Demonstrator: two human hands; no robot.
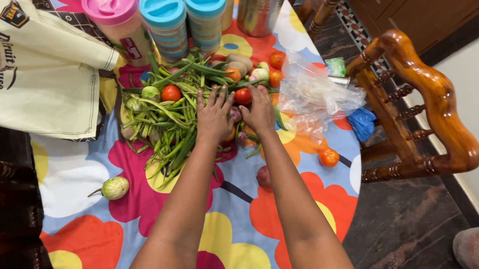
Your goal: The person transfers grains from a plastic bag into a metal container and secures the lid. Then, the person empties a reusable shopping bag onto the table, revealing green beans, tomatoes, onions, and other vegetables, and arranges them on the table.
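Observation:
A heap of green beans and okra (169, 112) lies on the flowered tablecloth (78, 180), mixed with red tomatoes (171, 93) and small round green vegetables. My left hand (214, 117) rests flat on the right side of the heap, fingers spread. Beside it, my right hand (260, 111) lies palm down on the vegetables, touching a tomato (243, 96). Neither hand visibly grips anything. What lies under the palms is hidden.
A small green eggplant (115, 188) lies alone at the left. One tomato (329, 157) sits near the table's right edge. Clear plastic bags (312, 94), lidded jars (166, 21), a steel cup (258, 10), a cream cloth bag (35, 69) and a wooden chair (421, 100) surround the heap.

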